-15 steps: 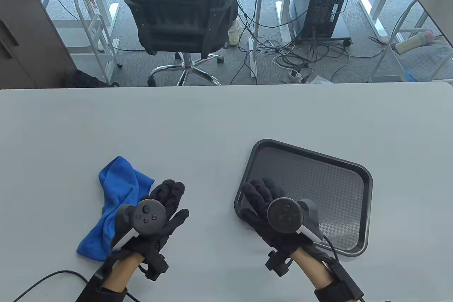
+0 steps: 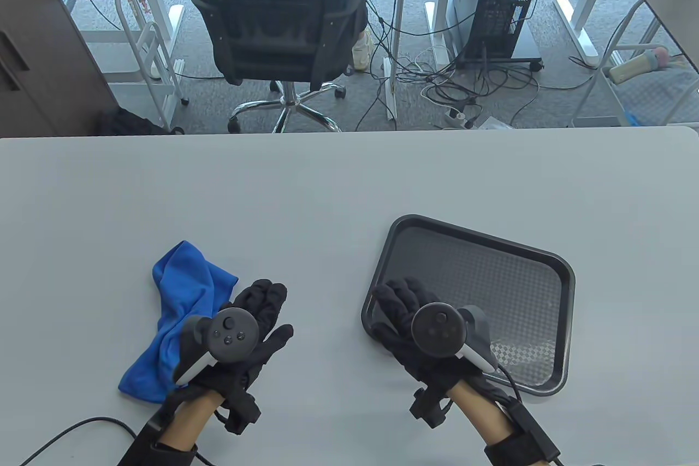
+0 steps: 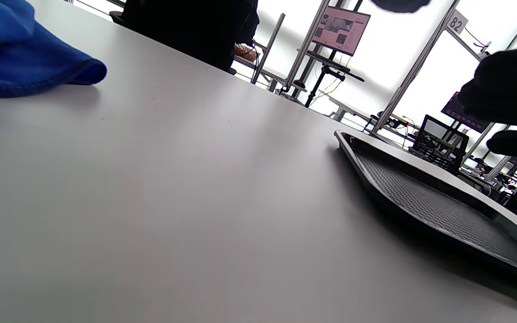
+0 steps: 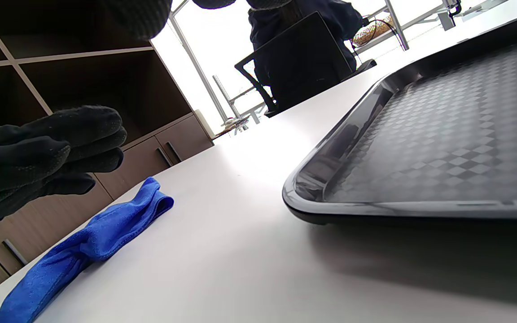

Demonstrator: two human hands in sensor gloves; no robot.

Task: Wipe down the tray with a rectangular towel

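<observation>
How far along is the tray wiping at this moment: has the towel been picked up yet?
Nothing looks done yet. The blue towel lies crumpled on the table, apart from the tray. The left hand is beside the towel with fingers spread, holding nothing; the right hand is over the tray's near left corner, also without anything in it. Left to do: grip the towel, bring it over and wipe the tray.
</observation>
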